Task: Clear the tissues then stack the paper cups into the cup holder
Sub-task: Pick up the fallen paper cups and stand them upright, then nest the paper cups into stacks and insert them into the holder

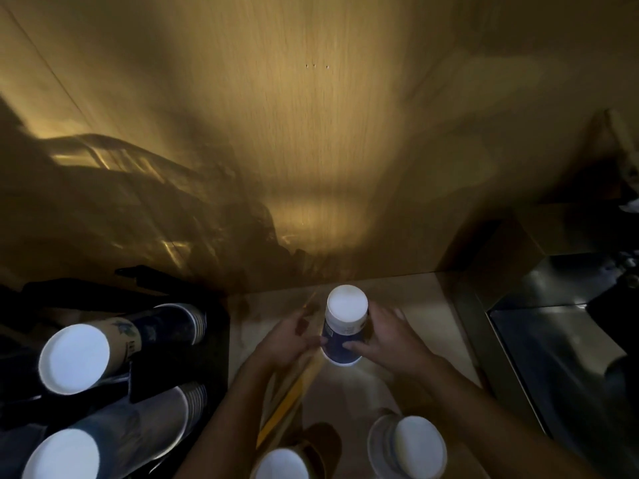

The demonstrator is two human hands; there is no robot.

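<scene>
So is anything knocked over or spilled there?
Nothing looks spilled. The cup between both hands stands upside down on the counter, and so do two more cups nearer the camera. The stacks in the holder lean over.

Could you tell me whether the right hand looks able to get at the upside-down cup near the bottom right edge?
Probably yes: the cup stands uncovered beside that forearm, though the right hand now grips another cup.
</scene>
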